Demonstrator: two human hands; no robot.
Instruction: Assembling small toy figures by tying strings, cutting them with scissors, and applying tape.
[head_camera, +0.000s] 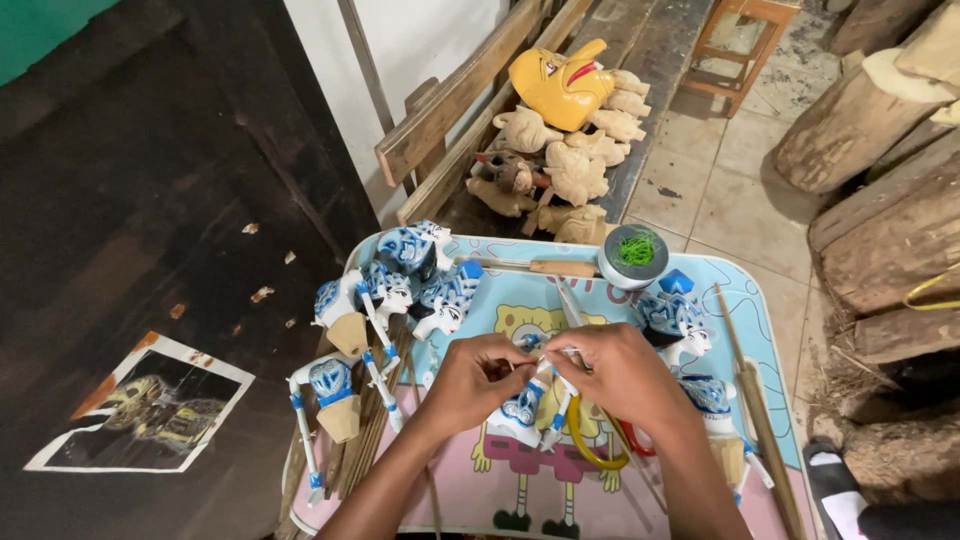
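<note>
My left hand (478, 378) and my right hand (620, 375) meet over a small cartoon-printed table (760, 300). Between the fingertips of both hands is a small blue-and-white painted puppet (520, 408), its body hanging down below my fingers. A thin stick or thread runs between my fingertips; I cannot tell which. Under my right hand lie scissors with yellow and red handles (590, 445). Another blue-and-white puppet (680, 330) lies just right of my right hand.
Several painted puppet heads and figures (400, 285) and thin sticks (365, 430) lie at the table's left. A round container with green thread (634, 255) and a knife (545, 267) sit at the back. Unpainted carved heads and a yellow mask (562, 85) rest on a bench. Logs (880, 200) stand at right.
</note>
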